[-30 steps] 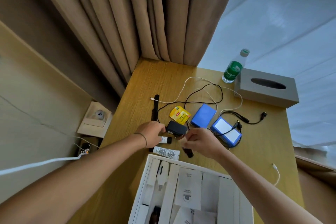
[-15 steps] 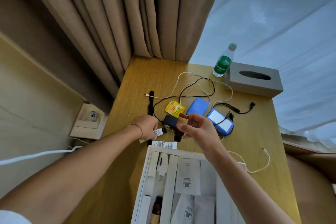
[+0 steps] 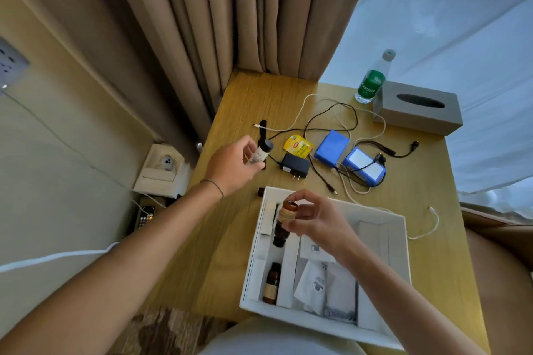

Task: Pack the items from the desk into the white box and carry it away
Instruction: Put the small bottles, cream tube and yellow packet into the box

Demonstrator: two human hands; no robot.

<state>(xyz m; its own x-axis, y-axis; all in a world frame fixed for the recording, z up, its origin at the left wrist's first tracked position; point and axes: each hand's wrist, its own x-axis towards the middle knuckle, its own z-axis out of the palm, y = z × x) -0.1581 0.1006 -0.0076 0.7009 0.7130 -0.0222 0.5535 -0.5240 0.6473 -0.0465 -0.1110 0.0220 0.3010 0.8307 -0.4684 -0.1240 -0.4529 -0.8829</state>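
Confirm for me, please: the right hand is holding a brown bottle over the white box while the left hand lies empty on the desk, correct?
Not quite. The head view shows the left hand holding a small white tube above the desk. The right hand does hold the brown bottle over the white box.

white box [image 3: 402,242] open at near tabletop edge, one brown bottle [image 3: 271,284] lying inside left slot; second brown bottle [image 3: 284,223] held above it; small white tube [image 3: 261,154] lifted beyond box.
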